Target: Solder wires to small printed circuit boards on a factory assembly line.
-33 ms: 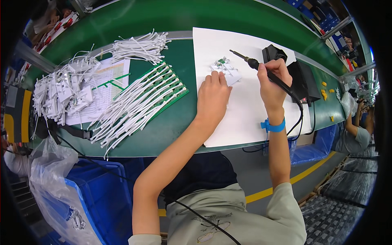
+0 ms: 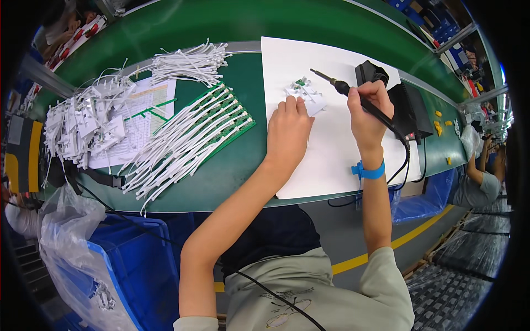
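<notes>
My right hand (image 2: 369, 113) is closed round the dark handle of a soldering iron (image 2: 343, 86). The iron's tip points to the upper left, in the air above a white sheet (image 2: 337, 171). On that sheet lies a white plastic part (image 2: 314, 103) with a small green circuit board (image 2: 301, 82) at its far end. The curled fingers of my left hand (image 2: 289, 124) grip the near edge of this part; the thumb is largely hidden. The iron's tip stands apart from the board.
Left of the sheet, a green circuit panel (image 2: 243, 124) carries several white wire leads. Beyond it lie a bundle of white leads (image 2: 190, 63) and a heap of white plastic parts (image 2: 83, 121) over printed paper. A black soldering station (image 2: 413, 113) stands at right, near small yellow pieces (image 2: 438, 128).
</notes>
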`<state>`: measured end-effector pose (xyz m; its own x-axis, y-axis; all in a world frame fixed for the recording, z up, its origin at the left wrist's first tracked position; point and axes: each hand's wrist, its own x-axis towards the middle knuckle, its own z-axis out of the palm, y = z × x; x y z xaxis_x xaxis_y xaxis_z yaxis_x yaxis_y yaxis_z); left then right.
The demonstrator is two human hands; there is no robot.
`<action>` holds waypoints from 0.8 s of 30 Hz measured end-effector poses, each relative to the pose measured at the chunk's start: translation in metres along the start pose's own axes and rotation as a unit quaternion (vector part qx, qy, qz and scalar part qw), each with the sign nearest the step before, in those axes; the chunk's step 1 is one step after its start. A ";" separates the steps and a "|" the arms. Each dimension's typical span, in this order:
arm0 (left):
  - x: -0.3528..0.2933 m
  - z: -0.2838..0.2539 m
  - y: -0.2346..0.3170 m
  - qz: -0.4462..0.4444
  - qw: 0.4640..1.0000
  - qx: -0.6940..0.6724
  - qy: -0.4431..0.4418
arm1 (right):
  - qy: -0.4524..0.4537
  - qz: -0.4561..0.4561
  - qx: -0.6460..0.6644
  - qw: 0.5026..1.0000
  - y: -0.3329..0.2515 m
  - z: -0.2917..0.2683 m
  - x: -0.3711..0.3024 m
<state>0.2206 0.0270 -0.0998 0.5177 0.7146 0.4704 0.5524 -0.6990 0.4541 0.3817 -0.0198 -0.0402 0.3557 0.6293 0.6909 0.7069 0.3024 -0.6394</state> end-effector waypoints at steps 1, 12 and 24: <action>0.000 0.000 0.000 -0.001 1.000 0.004 0.008 | 0.003 0.002 -0.005 1.000 -0.001 0.003 -0.002; 0.000 -0.001 0.002 -0.010 1.000 -0.008 0.008 | -0.001 0.001 -0.037 0.999 -0.007 0.013 0.004; 0.000 -0.001 0.002 -0.019 1.000 -0.019 0.009 | 0.043 0.073 -0.038 0.996 -0.009 0.035 0.019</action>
<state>0.2211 0.0258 -0.0983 0.4837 0.7410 0.4658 0.5464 -0.6714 0.5006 0.3610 0.0141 -0.0336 0.5063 0.5982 0.6211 0.6875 0.1547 -0.7095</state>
